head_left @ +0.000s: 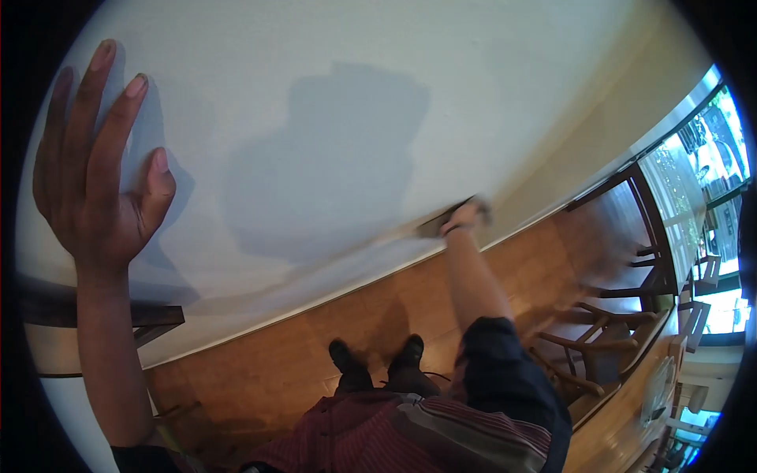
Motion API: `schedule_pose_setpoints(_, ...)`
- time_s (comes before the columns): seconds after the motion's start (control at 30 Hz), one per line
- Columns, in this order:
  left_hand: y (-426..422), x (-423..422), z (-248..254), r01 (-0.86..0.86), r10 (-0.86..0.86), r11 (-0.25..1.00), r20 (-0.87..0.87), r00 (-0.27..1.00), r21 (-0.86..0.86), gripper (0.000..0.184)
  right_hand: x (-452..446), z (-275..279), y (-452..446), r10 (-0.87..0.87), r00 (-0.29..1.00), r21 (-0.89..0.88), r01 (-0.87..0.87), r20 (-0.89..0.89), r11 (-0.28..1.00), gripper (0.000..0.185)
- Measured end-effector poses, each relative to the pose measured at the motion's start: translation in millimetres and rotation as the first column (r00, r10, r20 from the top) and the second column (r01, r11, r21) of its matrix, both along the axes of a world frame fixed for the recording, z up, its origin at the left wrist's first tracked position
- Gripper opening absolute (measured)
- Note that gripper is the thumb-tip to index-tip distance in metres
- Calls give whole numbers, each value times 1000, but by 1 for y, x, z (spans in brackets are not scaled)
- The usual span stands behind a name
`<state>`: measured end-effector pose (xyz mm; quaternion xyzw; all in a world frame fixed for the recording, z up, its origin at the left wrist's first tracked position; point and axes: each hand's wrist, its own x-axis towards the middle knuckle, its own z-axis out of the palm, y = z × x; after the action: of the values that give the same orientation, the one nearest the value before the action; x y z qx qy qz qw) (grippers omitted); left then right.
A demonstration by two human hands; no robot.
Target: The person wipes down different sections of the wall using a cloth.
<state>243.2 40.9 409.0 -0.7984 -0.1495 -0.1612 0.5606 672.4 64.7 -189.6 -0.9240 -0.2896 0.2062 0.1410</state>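
My left hand (pixel 102 169) lies against the pale wall (pixel 236 71) at the upper left, its fingers spread and nothing in it. Low on the same wall, right of centre, my right hand (pixel 467 214) is closed around a dark, flat-edged tool (pixel 435 226). Motion smears this hand and the tool, so the tool's exact kind cannot be made out. The flat edge appears to touch the wall a little above the baseboard. My arm casts no cover over the tool's left end, but the fingers hide its grip.
A dark wall shelf (pixel 162 316) juts out below my left forearm. My shoes (pixel 343 356) stand on the brown floor (pixel 260 347). Wooden chairs (pixel 607 343) and a wooden table (pixel 631 418) are to the right, near a dark-framed glass door (pixel 658 229).
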Motion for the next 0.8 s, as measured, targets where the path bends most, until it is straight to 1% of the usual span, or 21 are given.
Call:
schedule_pose_setpoints(0.03,0,-1,2,-8,8,1000,-5,1000,-6,47,56,17,9,-4,983,-25,9,182,1000,68)
schedule_pose_setpoints(0.07,0,-3,3,2,-2,1000,-3,1000,-25,48,108,37,21,-83,962,76,65,262,995,71)
schedule_pose_setpoints(0.1,1,-3,1,7,-7,999,-5,1000,-41,48,168,36,45,-196,951,316,115,239,942,75)
schedule_pose_setpoints(0.13,1,-3,-2,11,-12,998,-8,1000,-58,48,153,104,32,-289,951,545,301,-110,783,70)
schedule_pose_setpoints(0.17,1,-2,-5,9,-6,998,39,999,-65,49,130,188,15,-249,822,707,568,-512,421,64)
schedule_pose_setpoints(0.2,1,-2,-6,3,1,998,60,998,-67,49,103,278,-3,-136,659,657,751,-740,63,59)
schedule_pose_setpoints(0.3,1,-3,-6,19,-14,998,75,997,-64,49,92,259,10,-67,755,755,640,-652,-145,54)
schedule_pose_setpoints(0.33,1,-4,-5,25,-20,998,74,997,-61,49,94,235,17,-89,778,781,607,-622,-149,54)
schedule_pose_setpoints(0.37,3,-10,-4,5,0,996,60,998,-89,49,90,198,19,-111,769,776,620,-630,-113,54)
schedule_pose_setpoints(0.4,6,-14,-5,-8,13,995,45,999,-104,50,81,158,20,-136,745,756,653,-653,-50,53)
schedule_pose_setpoints(0.43,8,-19,-5,-22,26,993,30,999,-119,50,63,115,19,-155,705,711,703,-692,24,53)
schedule_pose_setpoints(0.47,10,-24,-8,-18,30,985,71,997,-174,51,34,72,12,-145,638,633,769,-756,89,52)
schedule_pose_setpoints(0.5,9,-25,-9,-21,38,979,83,996,-201,52,3,27,7,-150,571,548,819,-807,168,56)
schedule_pose_setpoints(0.53,7,-25,-10,-24,46,974,94,994,-227,52,-47,-14,-1,-124,453,419,879,-883,229,60)
schedule_pose_setpoints(0.57,4,-22,-11,-37,60,981,115,992,-190,51,-101,-46,-9,-88,302,269,924,-949,270,65)
schedule_pose_setpoints(0.6,4,-19,-11,-40,60,985,118,991,-165,51,-163,-69,-16,-36,115,99,949,-993,301,69)
schedule_pose_setpoints(0.63,4,-16,-11,-43,60,989,121,991,-141,51,-227,-83,-24,6,-71,-65,941,-997,331,73)
schedule_pose_setpoints(0.67,6,-21,-12,-30,54,987,150,987,-155,51,-289,-85,-29,29,-244,-218,907,-969,362,77)
schedule_pose_setpoints(0.7,8,-25,-12,-24,50,987,157,986,-161,51,-338,-73,-33,12,-376,-343,856,-926,388,81)
schedule_pose_setpoints(0.73,9,-28,-11,-18,46,986,164,985,-167,51,-377,-59,-36,-38,-479,-450,791,-877,414,85)
schedule_pose_setpoints(0.8,9,-32,-11,-12,42,984,167,985,-176,50,-416,5,-43,-191,-667,-670,595,-720,444,71)
